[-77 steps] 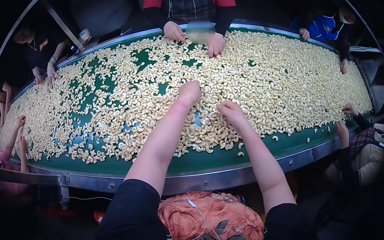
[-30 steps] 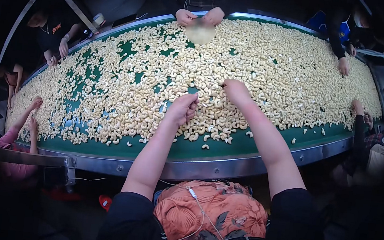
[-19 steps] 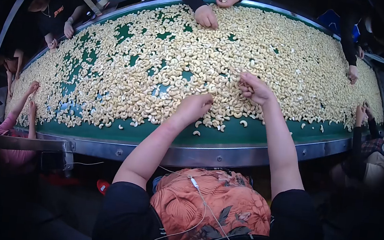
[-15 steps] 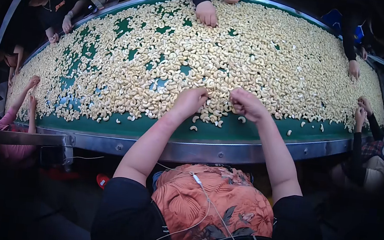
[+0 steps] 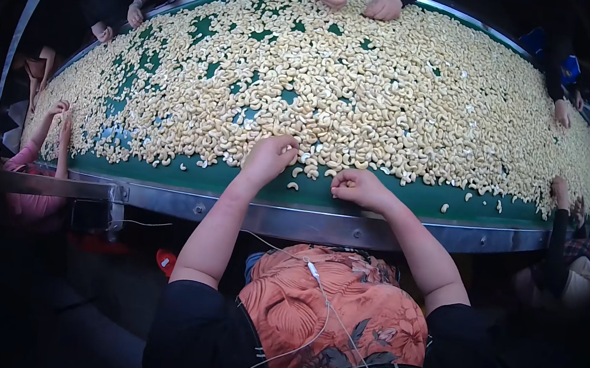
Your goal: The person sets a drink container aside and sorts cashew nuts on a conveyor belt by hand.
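Note:
Pale cashew nuts (image 5: 360,112) lie in a thick layer over a green belt (image 5: 237,189). At the near edge of the layer, my left hand (image 5: 267,161) is closed, thumb and fingers drawn together; what they hold is hidden. My right hand (image 5: 363,190) hovers over the bare green strip, fingers curled, with a small pale piece that looks like a cashew showing at the fingertips. A few loose cashews lie between and near my hands, one of them a single nut (image 5: 293,185) below my left fingers.
A metal rail (image 5: 291,221) runs along the near side of the belt. Across it are a co-worker's two hands (image 5: 383,6). Other people's hands are at the left (image 5: 58,109) and right (image 5: 559,192) ends. A white cable (image 5: 313,269) hangs over my floral apron (image 5: 339,311).
My right hand has drawn back from the nuts toward the rail. My left hand has shifted slightly left in view. The co-worker's hands opposite have pulled back to the far edge.

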